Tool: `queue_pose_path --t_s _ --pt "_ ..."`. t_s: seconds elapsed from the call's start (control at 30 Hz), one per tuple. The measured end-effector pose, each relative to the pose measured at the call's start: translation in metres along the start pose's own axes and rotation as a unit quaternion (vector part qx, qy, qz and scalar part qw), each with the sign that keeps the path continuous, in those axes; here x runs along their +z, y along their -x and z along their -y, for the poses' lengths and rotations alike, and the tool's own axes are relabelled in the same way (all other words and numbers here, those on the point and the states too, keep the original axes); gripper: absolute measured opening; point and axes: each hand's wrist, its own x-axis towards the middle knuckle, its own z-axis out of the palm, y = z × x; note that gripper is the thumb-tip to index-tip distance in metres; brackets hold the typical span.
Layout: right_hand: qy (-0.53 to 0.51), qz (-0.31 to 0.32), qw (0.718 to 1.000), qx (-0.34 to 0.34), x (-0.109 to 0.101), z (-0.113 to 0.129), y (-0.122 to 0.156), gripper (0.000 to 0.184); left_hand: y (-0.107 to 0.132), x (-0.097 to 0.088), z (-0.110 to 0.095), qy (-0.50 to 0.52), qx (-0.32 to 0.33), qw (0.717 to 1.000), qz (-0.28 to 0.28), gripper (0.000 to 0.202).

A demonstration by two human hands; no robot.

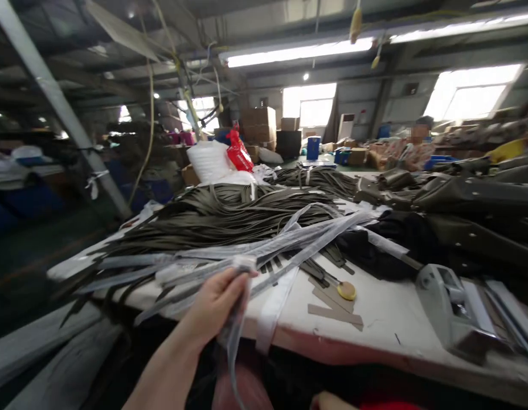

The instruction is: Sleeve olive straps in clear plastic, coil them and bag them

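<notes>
My left hand [215, 304] is closed round a bundle of long translucent grey strips [289, 239], gripping them just off the near edge of the white table [387, 324]. The strips fan out to the right and back over a big pile of dark olive strips [221, 219], and a few ends hang down below my fist. A sliver of skin at the bottom edge may be my right hand [327, 402]; its fingers are out of sight.
A small yellow disc [346, 290] and brown card pieces [336, 313] lie near the table's front. A grey metal device [449, 310] sits at the right, with dark olive garments [473, 216] behind it. White and red bags [238, 154], boxes and a person [420, 142] are farther back.
</notes>
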Motion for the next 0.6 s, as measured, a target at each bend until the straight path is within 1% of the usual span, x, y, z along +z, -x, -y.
queue_pose_path --t_s 0.03,0.07,0.1,0.13,0.17,0.2,0.23,0.27,0.3,0.33,0.4,0.43,0.53,0.57,0.6 --pt "0.002 0.024 1.000 0.009 0.000 -0.002 0.000 0.020 0.002 0.007 0.012 -0.028 -0.034 0.998 0.035 0.041" --pt "0.006 0.031 0.999 0.014 -0.002 -0.002 0.001 0.020 0.003 0.014 0.024 -0.061 -0.078 0.991 0.091 0.041" --pt "0.012 0.015 1.000 0.010 -0.007 0.000 0.002 0.023 0.004 0.022 0.036 -0.091 -0.124 0.976 0.156 0.042" --pt "0.025 -0.020 0.999 0.001 -0.013 0.003 0.002 0.025 0.004 0.031 0.048 -0.116 -0.166 0.954 0.222 0.043" --pt "0.045 -0.087 0.995 -0.026 -0.020 0.007 0.002 0.024 0.004 0.039 0.060 -0.125 -0.193 0.934 0.273 0.044" --pt "0.076 -0.144 0.985 -0.062 -0.028 0.012 0.002 0.026 0.003 0.047 0.069 -0.124 -0.210 0.918 0.313 0.045" --pt "0.111 -0.179 0.973 -0.093 -0.034 0.015 0.000 0.042 0.003 0.054 0.078 -0.117 -0.218 0.905 0.346 0.045" --pt "0.140 -0.190 0.964 -0.122 -0.039 0.018 -0.002 0.056 0.002 0.060 0.085 -0.109 -0.219 0.895 0.373 0.045" --pt "0.166 -0.178 0.960 -0.141 -0.042 0.018 -0.004 0.063 0.002 0.065 0.090 -0.101 -0.217 0.887 0.395 0.046" --pt "0.184 -0.155 0.960 -0.147 -0.043 0.017 -0.007 0.063 0.001 0.068 0.094 -0.092 -0.215 0.881 0.410 0.047" --pt "0.211 -0.123 0.961 -0.129 -0.045 0.007 -0.011 0.054 -0.001 0.070 0.100 -0.072 -0.214 0.876 0.427 0.050" --pt "0.225 -0.127 0.959 -0.113 -0.046 0.000 -0.013 0.051 -0.002 0.068 0.102 -0.061 -0.220 0.870 0.437 0.052" --pt "0.266 -0.184 0.944 -0.073 -0.055 -0.021 -0.012 0.049 -0.003 0.055 0.107 -0.034 -0.261 0.839 0.477 0.056" --pt "0.275 -0.195 0.939 -0.065 -0.059 -0.026 -0.010 0.050 -0.003 0.051 0.109 -0.031 -0.274 0.830 0.485 0.056" --pt "0.280 -0.199 0.938 -0.056 -0.063 -0.029 -0.009 0.050 -0.003 0.046 0.111 -0.027 -0.281 0.828 0.484 0.055"
